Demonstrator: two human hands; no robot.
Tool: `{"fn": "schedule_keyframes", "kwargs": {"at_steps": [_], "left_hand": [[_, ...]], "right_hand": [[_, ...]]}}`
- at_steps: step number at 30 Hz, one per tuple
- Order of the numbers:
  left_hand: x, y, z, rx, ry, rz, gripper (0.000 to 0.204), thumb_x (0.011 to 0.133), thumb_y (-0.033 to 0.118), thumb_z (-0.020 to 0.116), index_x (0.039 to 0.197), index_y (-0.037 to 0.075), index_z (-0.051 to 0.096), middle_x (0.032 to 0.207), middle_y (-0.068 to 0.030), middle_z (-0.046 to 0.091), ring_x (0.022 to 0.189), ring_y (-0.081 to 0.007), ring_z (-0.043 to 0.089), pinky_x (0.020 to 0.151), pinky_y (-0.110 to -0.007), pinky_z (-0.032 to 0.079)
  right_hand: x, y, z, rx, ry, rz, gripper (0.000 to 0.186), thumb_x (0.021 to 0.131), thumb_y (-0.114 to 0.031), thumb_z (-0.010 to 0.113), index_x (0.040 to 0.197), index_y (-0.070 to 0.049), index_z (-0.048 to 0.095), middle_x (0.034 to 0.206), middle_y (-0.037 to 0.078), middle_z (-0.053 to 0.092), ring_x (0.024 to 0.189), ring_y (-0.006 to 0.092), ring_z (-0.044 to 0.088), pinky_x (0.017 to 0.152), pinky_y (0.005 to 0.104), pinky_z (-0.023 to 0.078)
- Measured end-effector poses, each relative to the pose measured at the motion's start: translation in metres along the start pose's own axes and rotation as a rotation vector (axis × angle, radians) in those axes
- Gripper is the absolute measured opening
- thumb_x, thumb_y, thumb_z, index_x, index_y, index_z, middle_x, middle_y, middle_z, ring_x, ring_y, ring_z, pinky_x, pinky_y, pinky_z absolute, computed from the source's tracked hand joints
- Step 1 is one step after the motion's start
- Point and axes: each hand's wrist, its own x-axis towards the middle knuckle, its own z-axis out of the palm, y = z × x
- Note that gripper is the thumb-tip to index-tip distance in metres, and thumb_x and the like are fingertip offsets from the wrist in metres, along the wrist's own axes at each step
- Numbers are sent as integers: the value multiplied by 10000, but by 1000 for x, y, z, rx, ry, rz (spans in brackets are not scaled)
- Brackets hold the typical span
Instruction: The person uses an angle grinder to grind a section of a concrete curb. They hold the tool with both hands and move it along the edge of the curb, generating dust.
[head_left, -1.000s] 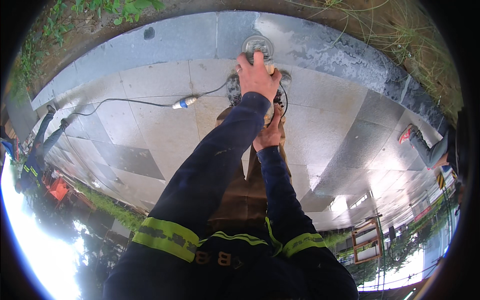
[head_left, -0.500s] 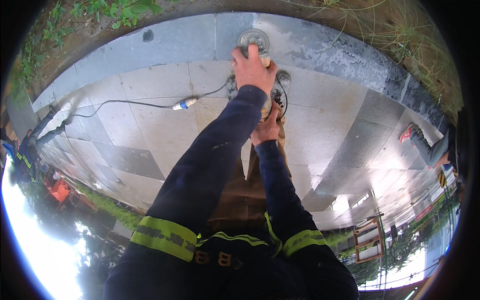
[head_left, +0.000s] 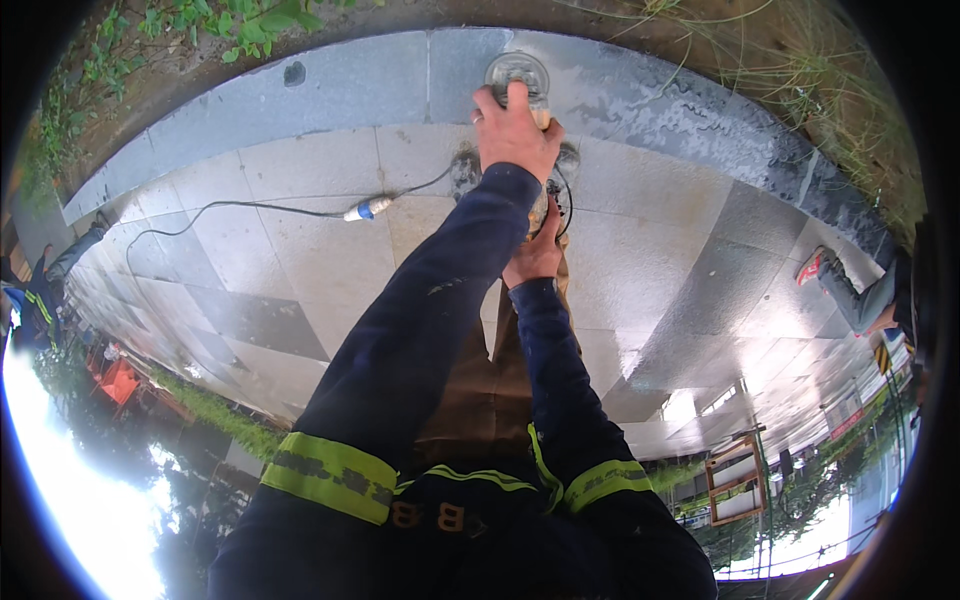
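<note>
Both of my hands are on an angle grinder (head_left: 541,116) with a round disc. The disc lies over the grey stone kerb (head_left: 370,90), at the far edge of the paving. My left hand (head_left: 517,140) is wrapped over the grinder's front end, just behind the disc. Closer to my body, my right hand (head_left: 534,256) grips the rear of its body, which my left arm partly hides. A black power cord (head_left: 270,205) runs off to the left through a blue and white plug connector (head_left: 368,208).
My shoes (head_left: 466,170) stand on pale paving slabs (head_left: 650,190) close to the kerb. Soil with green plants (head_left: 265,20) and dry grass (head_left: 770,60) lies beyond it. One person's leg (head_left: 845,290) shows at far right, another person (head_left: 42,295) at far left.
The grinder and my left hand have shifted slightly right along the kerb. At the far left, the other person has moved further toward the picture's rim.
</note>
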Motion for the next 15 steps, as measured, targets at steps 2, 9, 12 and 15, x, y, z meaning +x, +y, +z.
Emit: {"fn": "schedule_keyframes", "kwargs": {"at_steps": [2,9,12,15], "left_hand": [[-5,3,1,16,-46,-22,587,706,223,770,1195,73,483,1218,-260,411,1039,-499,515,866,-529,479],[2,-3,-3,0,1,-75,590,703,225,767,1206,89,489,1225,-260,411,976,-508,548,828,-536,490],[1,-1,0,-38,26,-3,574,707,226,762,1199,89,499,1226,-264,409,982,-509,542,836,-536,487],[-8,0,-2,18,-80,-78,578,711,223,761,1206,92,495,1229,-262,409,1000,-507,533,846,-532,483]], "right_hand": [[-5,-2,-3,4,44,-29,820,778,-167,724,1456,-190,262,1026,241,677,929,461,649,793,485,535],[6,-1,-2,4,-20,-49,822,737,-35,636,1456,-186,268,987,244,683,923,469,645,791,500,530],[5,1,-1,9,10,-48,826,728,-18,624,1453,-201,272,987,244,681,926,471,642,795,505,530],[-5,1,-2,-22,69,-99,828,727,-21,629,1451,-211,275,973,249,679,920,474,640,792,507,531]]}}
